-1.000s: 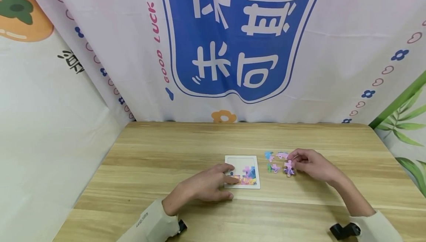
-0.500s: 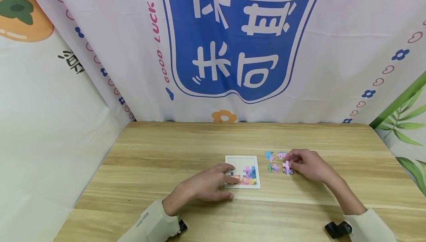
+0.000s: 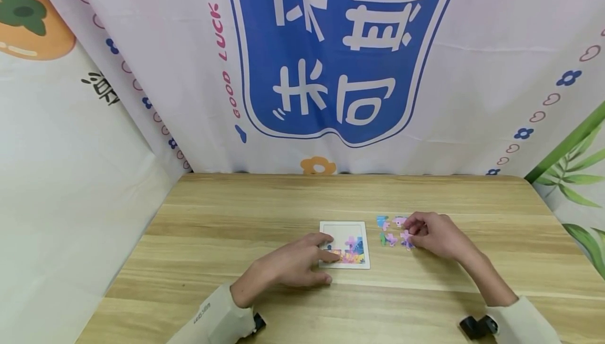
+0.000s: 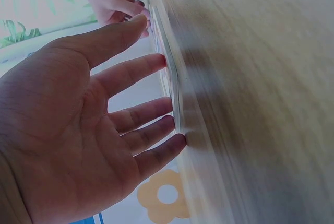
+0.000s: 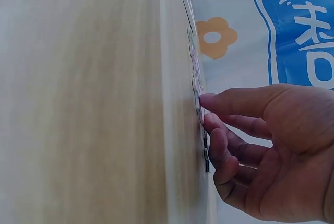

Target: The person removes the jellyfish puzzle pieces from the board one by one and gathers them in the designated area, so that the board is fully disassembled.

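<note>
A white square puzzle tray [image 3: 344,266] lies on the table, its lower and right parts filled with colourful pieces. My left hand [image 3: 295,262] rests over its left side with spread fingers; in the left wrist view the left hand [image 4: 88,109] touches the tray's edge [image 4: 174,72]. Right of the tray lie loose pieces, one blue and pink [image 3: 382,221], one green and pink [image 3: 388,239], and a pink one [image 3: 399,221]. My right hand [image 3: 439,236] pinches a purple-pink piece [image 3: 406,240] by its right side. The right hand [image 5: 276,151] has curled fingers, partly hiding the pieces' contact.
The wooden table [image 3: 236,202] extends around the tray and loose pieces. Behind it hangs a white cloth [image 3: 454,123] with a blue printed panel and orange flower. Another pale cloth [image 3: 71,176] hangs at the left.
My right hand has shifted slightly left, and the purple-pink piece has moved left and turned a little with it. My left hand and the tray have stayed where they were.
</note>
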A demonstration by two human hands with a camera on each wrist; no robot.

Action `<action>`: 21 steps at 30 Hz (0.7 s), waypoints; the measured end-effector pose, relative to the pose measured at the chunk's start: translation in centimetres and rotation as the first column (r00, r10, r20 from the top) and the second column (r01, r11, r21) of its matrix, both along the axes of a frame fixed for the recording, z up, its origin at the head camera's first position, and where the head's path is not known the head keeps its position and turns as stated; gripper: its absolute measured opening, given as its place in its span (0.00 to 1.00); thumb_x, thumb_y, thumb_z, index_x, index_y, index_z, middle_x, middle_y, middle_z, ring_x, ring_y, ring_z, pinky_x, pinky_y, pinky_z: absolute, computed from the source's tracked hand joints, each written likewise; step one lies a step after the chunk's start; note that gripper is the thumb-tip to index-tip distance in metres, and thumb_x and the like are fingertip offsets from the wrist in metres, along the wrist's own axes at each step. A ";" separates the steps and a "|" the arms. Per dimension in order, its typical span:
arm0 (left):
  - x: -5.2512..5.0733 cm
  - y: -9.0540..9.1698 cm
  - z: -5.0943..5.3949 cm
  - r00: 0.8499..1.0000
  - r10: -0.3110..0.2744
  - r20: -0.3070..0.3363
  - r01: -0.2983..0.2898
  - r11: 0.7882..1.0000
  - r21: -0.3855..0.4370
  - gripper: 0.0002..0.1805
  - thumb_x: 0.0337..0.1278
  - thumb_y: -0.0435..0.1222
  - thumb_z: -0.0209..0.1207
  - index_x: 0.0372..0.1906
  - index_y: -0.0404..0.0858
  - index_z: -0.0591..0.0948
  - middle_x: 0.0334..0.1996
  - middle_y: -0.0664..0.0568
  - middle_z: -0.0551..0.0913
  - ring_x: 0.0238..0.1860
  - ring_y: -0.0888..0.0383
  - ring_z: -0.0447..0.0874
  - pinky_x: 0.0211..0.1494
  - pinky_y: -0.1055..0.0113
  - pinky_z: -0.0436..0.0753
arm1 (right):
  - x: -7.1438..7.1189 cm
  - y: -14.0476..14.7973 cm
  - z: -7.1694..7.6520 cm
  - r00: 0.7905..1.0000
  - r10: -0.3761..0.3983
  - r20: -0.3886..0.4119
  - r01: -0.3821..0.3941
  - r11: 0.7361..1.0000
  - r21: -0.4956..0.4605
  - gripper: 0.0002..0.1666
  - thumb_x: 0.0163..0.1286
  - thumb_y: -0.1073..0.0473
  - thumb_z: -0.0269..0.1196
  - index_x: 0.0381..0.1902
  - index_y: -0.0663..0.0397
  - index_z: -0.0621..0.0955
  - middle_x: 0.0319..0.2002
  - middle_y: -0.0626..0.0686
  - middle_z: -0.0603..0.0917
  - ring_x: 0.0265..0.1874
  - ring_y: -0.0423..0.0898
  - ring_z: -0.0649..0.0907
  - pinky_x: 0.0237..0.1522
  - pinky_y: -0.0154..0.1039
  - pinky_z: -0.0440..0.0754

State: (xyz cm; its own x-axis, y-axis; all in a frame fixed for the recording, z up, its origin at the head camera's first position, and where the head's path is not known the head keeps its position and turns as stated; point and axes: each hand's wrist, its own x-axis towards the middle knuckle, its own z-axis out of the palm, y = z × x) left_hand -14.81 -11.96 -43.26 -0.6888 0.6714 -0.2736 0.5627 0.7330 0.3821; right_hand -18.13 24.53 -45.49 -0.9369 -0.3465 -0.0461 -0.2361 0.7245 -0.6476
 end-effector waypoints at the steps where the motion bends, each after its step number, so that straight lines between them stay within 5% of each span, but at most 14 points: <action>1: 0.0 0.0 0.0 1.000 0.000 0.001 0.000 1.000 -0.001 0.27 0.72 0.51 0.67 0.72 0.54 0.82 0.83 0.49 0.66 0.83 0.49 0.64 0.83 0.50 0.71 | 0.0 0.0 0.0 1.000 0.000 0.001 0.000 1.000 -0.001 0.11 0.68 0.66 0.73 0.47 0.59 0.87 0.37 0.49 0.86 0.34 0.43 0.80 0.33 0.31 0.79; 21: 0.1 0.0 0.1 1.000 0.007 0.001 -0.007 1.000 -0.002 0.27 0.72 0.52 0.67 0.72 0.54 0.82 0.83 0.49 0.66 0.83 0.49 0.64 0.83 0.50 0.71 | 0.0 -0.6 0.2 0.999 -0.026 0.020 0.026 1.000 0.001 0.12 0.67 0.66 0.73 0.48 0.59 0.86 0.38 0.50 0.86 0.35 0.43 0.80 0.34 0.31 0.78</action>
